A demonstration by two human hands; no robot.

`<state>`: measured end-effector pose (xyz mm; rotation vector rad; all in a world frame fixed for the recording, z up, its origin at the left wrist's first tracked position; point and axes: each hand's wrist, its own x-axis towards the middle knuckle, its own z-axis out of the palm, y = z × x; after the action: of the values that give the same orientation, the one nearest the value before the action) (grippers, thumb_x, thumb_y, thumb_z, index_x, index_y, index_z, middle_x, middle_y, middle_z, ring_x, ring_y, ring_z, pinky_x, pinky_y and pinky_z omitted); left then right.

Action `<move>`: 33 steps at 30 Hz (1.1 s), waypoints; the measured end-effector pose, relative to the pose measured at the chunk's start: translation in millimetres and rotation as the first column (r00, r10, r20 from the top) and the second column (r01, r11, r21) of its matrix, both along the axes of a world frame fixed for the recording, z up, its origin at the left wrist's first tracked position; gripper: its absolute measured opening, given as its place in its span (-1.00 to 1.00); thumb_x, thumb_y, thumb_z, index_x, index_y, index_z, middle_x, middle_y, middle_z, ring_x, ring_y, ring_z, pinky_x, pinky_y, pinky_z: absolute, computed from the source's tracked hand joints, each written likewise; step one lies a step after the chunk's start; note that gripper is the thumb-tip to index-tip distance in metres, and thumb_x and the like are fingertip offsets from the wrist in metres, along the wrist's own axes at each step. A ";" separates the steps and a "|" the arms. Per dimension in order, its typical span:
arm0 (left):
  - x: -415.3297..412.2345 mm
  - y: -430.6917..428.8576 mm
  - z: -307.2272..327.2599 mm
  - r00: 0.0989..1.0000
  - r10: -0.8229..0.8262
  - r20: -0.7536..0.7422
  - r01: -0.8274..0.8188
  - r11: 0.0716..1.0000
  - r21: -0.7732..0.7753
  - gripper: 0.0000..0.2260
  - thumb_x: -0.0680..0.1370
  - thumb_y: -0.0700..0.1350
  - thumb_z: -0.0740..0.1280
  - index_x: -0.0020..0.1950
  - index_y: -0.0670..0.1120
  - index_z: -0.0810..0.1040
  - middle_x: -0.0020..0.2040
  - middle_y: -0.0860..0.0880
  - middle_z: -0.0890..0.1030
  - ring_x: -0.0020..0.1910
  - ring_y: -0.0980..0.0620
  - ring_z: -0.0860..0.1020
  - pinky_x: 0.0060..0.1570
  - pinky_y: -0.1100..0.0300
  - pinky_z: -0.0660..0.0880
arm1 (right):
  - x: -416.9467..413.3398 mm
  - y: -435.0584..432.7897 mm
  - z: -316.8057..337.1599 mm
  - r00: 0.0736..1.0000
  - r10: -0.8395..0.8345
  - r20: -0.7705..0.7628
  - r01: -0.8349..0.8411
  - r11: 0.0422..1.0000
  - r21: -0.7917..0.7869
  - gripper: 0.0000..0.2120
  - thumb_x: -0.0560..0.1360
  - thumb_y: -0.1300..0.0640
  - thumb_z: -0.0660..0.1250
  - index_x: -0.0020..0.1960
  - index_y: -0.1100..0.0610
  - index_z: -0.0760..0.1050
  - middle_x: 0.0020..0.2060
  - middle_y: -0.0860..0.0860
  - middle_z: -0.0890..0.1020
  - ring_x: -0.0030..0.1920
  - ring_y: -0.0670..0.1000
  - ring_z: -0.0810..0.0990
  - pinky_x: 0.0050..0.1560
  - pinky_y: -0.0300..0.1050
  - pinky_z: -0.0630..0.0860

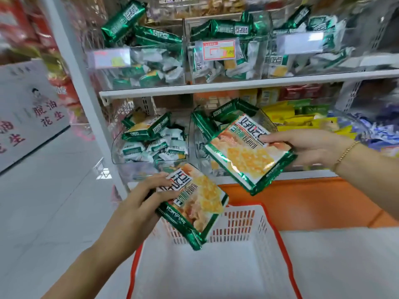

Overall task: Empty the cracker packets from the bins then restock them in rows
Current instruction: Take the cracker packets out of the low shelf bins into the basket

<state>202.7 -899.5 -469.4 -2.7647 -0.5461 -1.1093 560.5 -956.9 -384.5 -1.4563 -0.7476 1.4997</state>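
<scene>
My left hand grips a green cracker packet by its top edge, tilted above the far rim of a white basket. My right hand holds a second green cracker packet by its right side, just in front of the lower right clear bin. The lower left bin holds two large green packets on top of several small white ones. On the upper shelf, three clear bins carry more green packets over small white ones.
The white basket has a red rim and stands below my hands. An orange base panel runs under the white shelf edge. Yellow packets and blue-white packets lie to the right. A white sign stands at left.
</scene>
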 end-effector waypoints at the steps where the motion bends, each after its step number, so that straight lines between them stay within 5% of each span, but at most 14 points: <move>1: -1.0 -4.3 -0.5 0.999 -0.011 -0.035 0.011 1.000 0.000 -0.46 0.31 -0.39 0.50 0.16 0.00 0.45 0.21 -0.02 0.42 0.23 -0.03 0.43 0.05 0.09 0.55 | -2.1 -3.6 -5.6 0.999 0.019 -0.039 -0.019 1.000 -0.011 -0.55 0.32 0.18 0.45 0.19 0.22 0.54 0.05 0.14 0.67 -0.04 0.06 0.67 0.01 0.00 0.62; 4: -3.2 -12.9 -2.2 0.995 -0.010 -0.103 0.008 1.000 -0.017 -0.35 0.21 -0.44 0.54 0.16 0.02 0.44 0.23 -0.01 0.41 0.18 -0.01 0.45 -0.13 0.08 0.61 | -6.0 -16.0 -20.3 0.981 0.154 -0.119 -0.159 0.987 -0.030 -0.25 -0.06 0.21 0.72 0.11 0.24 0.61 0.07 0.17 0.66 -0.05 0.09 0.69 -0.03 0.04 0.64; 6: -3.2 -17.9 -3.4 0.993 -0.014 -0.115 0.011 1.000 -0.029 -0.33 0.20 -0.45 0.54 0.16 0.03 0.45 0.24 -0.01 0.41 0.13 0.02 0.46 -0.19 0.12 0.62 | -8.7 -22.1 -24.3 0.960 0.247 -0.131 -0.249 0.968 -0.006 -0.33 -0.13 0.21 0.73 -0.03 0.26 0.68 0.02 0.20 0.68 -0.08 0.10 0.70 -0.12 0.00 0.65; 9: 0.1 -25.3 -5.4 0.995 -0.034 -0.097 0.028 0.998 -0.061 -0.34 0.20 -0.44 0.55 0.15 0.03 0.45 0.23 0.00 0.41 0.06 0.07 0.47 -0.23 0.14 0.61 | -23.6 -36.6 -15.8 0.928 0.370 -0.040 -0.370 0.929 -0.004 -0.58 -0.02 0.23 0.71 -0.22 0.30 0.68 -0.24 0.19 0.70 -0.27 0.04 0.70 -0.28 -0.14 0.63; 12: 5.1 -28.7 -9.2 0.995 -0.080 -0.057 0.073 0.992 -0.105 -0.33 0.17 -0.47 0.55 0.14 0.02 0.46 0.22 0.02 0.41 0.13 0.12 0.45 0.04 0.32 0.46 | -33.1 -44.0 -8.0 0.888 0.457 0.047 -0.454 0.889 -0.066 -0.85 0.33 0.33 0.46 -0.13 0.35 0.57 -0.49 0.11 0.62 -0.62 -0.10 0.54 -0.61 -0.32 0.45; 16: 11.0 -32.4 -14.6 0.988 -0.156 0.000 0.153 0.972 -0.179 -0.26 0.15 -0.56 0.51 0.15 0.02 0.45 0.22 0.05 0.39 0.29 0.37 0.30 0.11 0.49 0.36 | -35.0 -37.2 -16.0 0.764 0.625 0.159 -0.608 0.780 -0.145 -0.55 0.33 0.17 0.52 0.18 0.24 0.56 -0.02 0.22 0.66 -0.47 -0.12 0.58 -0.66 -0.36 0.31; 19: 16.0 -36.5 -16.6 0.977 -0.195 0.083 0.208 0.955 -0.211 -0.24 0.11 -0.62 0.47 0.14 0.00 0.46 0.21 0.08 0.40 0.31 0.35 0.31 0.16 0.47 0.35 | -49.5 -37.0 -7.4 0.843 0.516 0.152 -0.503 0.856 -0.117 -0.52 0.45 0.34 0.35 0.35 0.34 0.39 0.18 0.33 0.49 -0.61 -0.15 0.51 -0.72 -0.37 0.31; 20: 18.4 -37.9 -16.1 0.974 -0.196 0.116 0.218 0.951 -0.218 -0.25 0.12 -0.60 0.49 0.13 0.01 0.46 0.23 0.14 0.39 0.31 0.33 0.33 0.17 0.46 0.36 | -56.5 -38.5 -5.2 0.882 0.447 0.151 -0.439 0.894 -0.087 -0.54 0.49 0.39 0.27 0.38 0.38 0.33 0.20 0.27 0.49 -0.61 -0.16 0.52 -0.66 -0.36 0.40; 23: 24.1 -41.7 -17.7 0.967 -0.170 0.191 0.219 0.936 -0.276 -0.26 0.15 -0.55 0.52 0.13 0.08 0.46 0.30 0.32 0.32 0.27 0.31 0.37 0.13 0.48 0.37 | -62.8 -31.3 -17.2 0.960 0.276 0.049 -0.276 0.961 -0.010 -0.40 0.38 0.25 0.36 0.39 0.34 0.35 0.03 0.11 0.67 -0.20 -0.03 0.68 -0.09 -0.14 0.64; 26: 29.7 -39.6 -22.3 0.943 -0.099 0.318 0.209 0.919 -0.334 -0.16 0.17 -0.61 0.47 0.12 0.23 0.46 0.25 0.33 0.37 0.24 0.29 0.41 0.05 0.50 0.39 | -66.8 -28.2 -22.6 0.989 0.146 -0.030 -0.149 0.982 -0.119 -0.40 0.28 0.12 0.44 0.30 0.24 0.45 -0.02 0.15 0.69 -0.13 0.06 0.67 0.00 -0.02 0.62; 29: 37.6 -39.2 -20.7 0.908 -0.074 0.412 0.255 0.878 -0.405 -0.18 0.25 -0.54 0.45 0.11 0.36 0.45 0.19 0.33 0.41 0.21 0.30 0.42 -0.02 0.48 0.42 | -65.0 -34.4 -16.6 0.979 0.186 -0.080 -0.198 0.962 -0.190 -0.56 0.33 0.06 0.40 0.18 0.16 0.54 0.09 0.14 0.66 -0.05 0.08 0.66 0.07 0.01 0.59; 32: 45.2 -39.5 -23.8 0.890 -0.034 0.455 0.284 0.821 -0.495 -0.37 0.29 -0.37 0.48 0.02 0.35 0.49 0.16 0.25 0.46 0.19 0.21 0.47 0.02 0.42 0.45 | -56.8 -44.5 -7.3 0.948 0.282 -0.148 -0.307 0.933 -0.188 -0.68 0.40 0.15 0.32 0.15 0.12 0.57 0.12 0.13 0.65 0.01 0.08 0.66 0.00 -0.03 0.62; 33: 46.8 -33.9 -26.8 0.876 0.006 0.483 0.330 0.721 -0.609 -0.54 0.30 -0.19 0.51 0.00 0.31 0.53 0.14 0.18 0.51 0.18 0.12 0.51 0.05 0.31 0.49 | -53.0 -47.9 -6.7 0.937 0.305 -0.168 -0.333 0.926 -0.177 -0.70 0.38 0.19 0.34 0.11 0.14 0.60 0.09 0.13 0.66 -0.01 0.08 0.68 -0.03 -0.04 0.63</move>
<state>249.5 -933.4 -496.2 -3.1847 -0.9311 -1.9847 507.5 -1004.9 -391.1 -1.4072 -0.7939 1.9561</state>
